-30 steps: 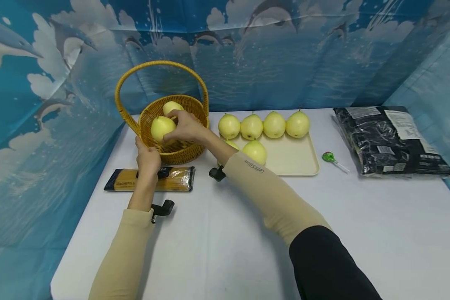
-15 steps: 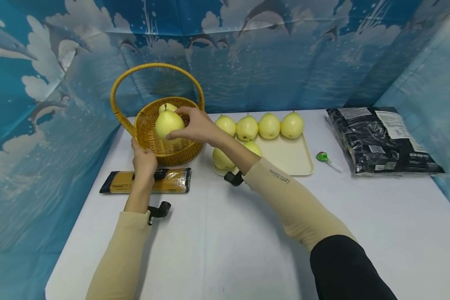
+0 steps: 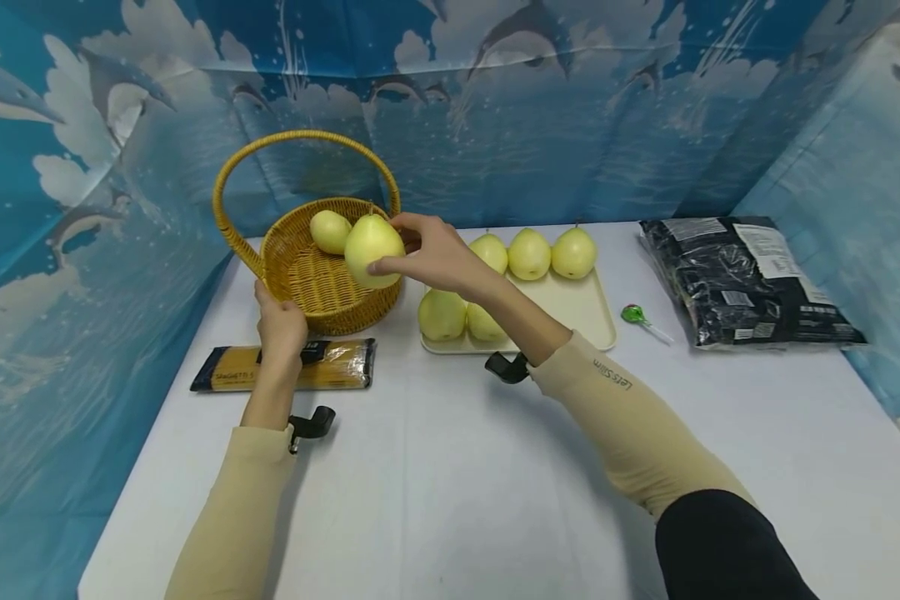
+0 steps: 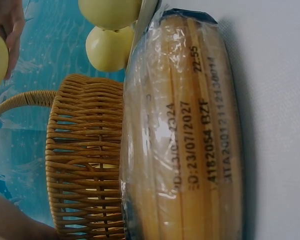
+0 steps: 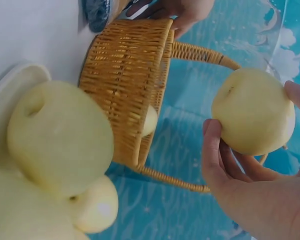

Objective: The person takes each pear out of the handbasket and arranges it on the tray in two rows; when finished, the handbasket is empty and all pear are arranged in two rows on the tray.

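My right hand (image 3: 441, 257) pinches a pale yellow-green pear (image 3: 373, 252) between thumb and fingers, above the right rim of a wicker basket (image 3: 352, 323). In the right wrist view this pear (image 5: 255, 112) is seen clear of the basket's body. Another pear (image 3: 330, 232) lies inside the basket, towards the back. My left hand (image 3: 281, 329) grips the basket's near-left rim; its fingertips are partly hidden. To the right, a cream tray (image 3: 570, 312) bears several pears (image 3: 442, 315), some of them partly behind my right hand and forearm.
A spaghetti pack (image 3: 337, 367) lies in front of the basket, under my left wrist. Right of the tray are a lollipop (image 3: 635, 314) with a green-and-red wrapper and a black plastic package (image 3: 746, 287). A blue dolphin-print curtain (image 3: 450, 158) hangs behind the white table (image 3: 435, 483).
My right hand has moved the pear up and to the right, from within the basket's opening to above its right rim. My left hand has stayed on the basket.
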`<move>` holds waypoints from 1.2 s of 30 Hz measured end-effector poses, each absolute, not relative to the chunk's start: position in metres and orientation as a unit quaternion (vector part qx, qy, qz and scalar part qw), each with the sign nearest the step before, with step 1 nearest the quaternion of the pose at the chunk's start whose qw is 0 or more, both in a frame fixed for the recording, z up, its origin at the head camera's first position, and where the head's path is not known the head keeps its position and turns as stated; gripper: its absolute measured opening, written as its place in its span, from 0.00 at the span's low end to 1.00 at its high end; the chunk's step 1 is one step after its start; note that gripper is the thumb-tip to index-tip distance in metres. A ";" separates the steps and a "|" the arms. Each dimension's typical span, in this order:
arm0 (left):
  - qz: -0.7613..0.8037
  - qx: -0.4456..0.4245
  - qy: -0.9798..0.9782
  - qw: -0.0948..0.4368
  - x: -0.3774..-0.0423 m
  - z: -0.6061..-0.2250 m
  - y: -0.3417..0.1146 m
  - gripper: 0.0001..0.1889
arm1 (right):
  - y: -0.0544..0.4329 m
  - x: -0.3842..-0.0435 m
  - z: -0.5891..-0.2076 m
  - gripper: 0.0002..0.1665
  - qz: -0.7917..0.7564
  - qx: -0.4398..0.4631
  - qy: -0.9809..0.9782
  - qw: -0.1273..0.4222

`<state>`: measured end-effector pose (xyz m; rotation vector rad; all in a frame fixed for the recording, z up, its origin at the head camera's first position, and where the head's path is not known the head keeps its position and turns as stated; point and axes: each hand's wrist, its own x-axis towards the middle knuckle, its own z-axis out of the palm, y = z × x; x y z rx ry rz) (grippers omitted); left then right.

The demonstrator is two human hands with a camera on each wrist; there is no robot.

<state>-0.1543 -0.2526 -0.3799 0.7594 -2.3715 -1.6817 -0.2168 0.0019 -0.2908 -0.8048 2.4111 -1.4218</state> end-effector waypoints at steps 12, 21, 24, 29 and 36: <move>-0.568 0.246 -0.783 0.067 -0.155 -0.380 -0.252 0.37 | 0.057 -0.213 -0.295 0.37 -0.497 -0.226 0.829 0.120; -0.560 0.254 -0.786 0.071 -0.156 -0.382 -0.253 0.37 | 0.101 -0.213 -0.300 0.36 -0.509 -0.166 0.835 0.125; -0.559 0.256 -0.786 0.067 -0.156 -0.382 -0.253 0.37 | 0.114 -0.213 -0.303 0.41 -0.507 -0.143 0.840 0.131; -0.558 0.255 -0.788 0.062 -0.156 -0.380 -0.252 0.37 | 0.135 -0.211 -0.311 0.43 -0.505 -0.118 0.844 0.139; -0.559 0.253 -0.788 0.058 -0.156 -0.378 -0.252 0.37 | 0.162 -0.209 -0.320 0.38 -0.504 -0.105 0.845 0.144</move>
